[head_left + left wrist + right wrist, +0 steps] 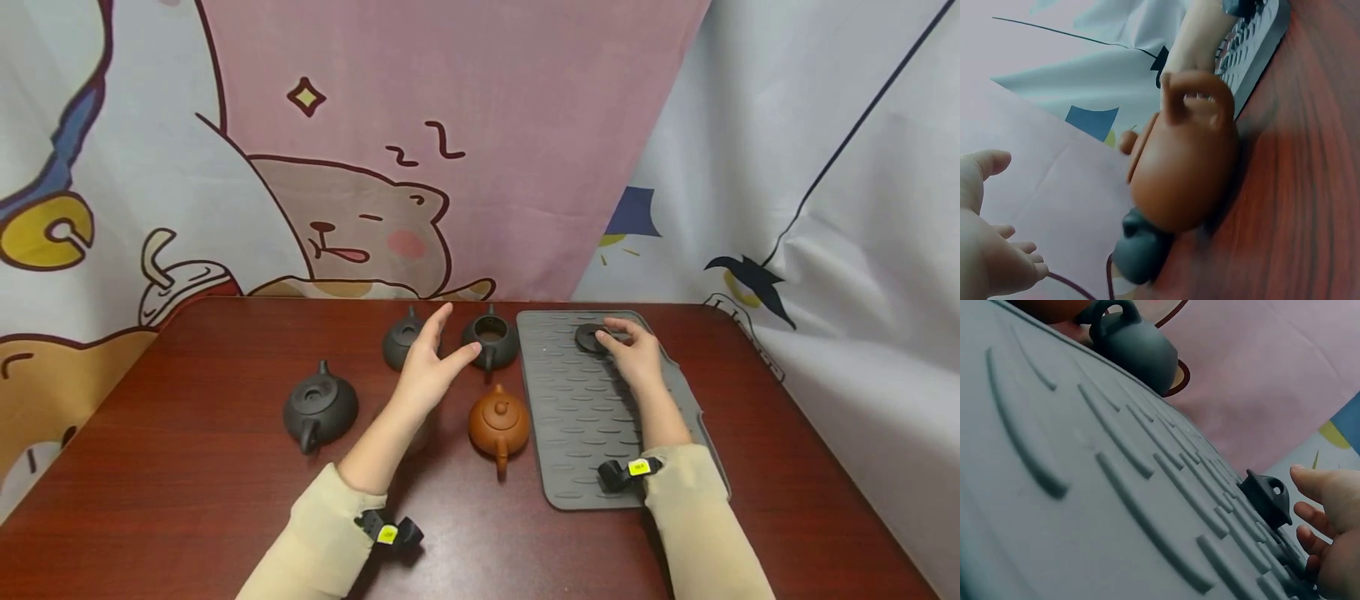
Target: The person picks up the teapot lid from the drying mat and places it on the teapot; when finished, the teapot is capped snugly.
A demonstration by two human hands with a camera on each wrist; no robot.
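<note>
A dark teapot lid [590, 338] with a looped knob lies near the far end of the grey ridged mat [577, 467]. My right hand [636, 354] is beside it, thumb and fingers spread; the right wrist view shows a gap between the fingertips and the lid [1266, 497]. My left hand [431, 367] hovers with fingers apart and holds nothing. Behind it stands a dark teapot [401, 337], partly hidden. To its right is a lidless dark teapot [491, 337], its round mouth uncovered. Closer to me sits an orange-brown teapot [498, 423] with its lid on.
Another dark lidded teapot [321, 408] stands on the left of the reddish wooden table [187, 467]. A brownish thing [420, 437] is mostly hidden behind my left forearm. A printed curtain [525, 150] hangs along the table's far edge.
</note>
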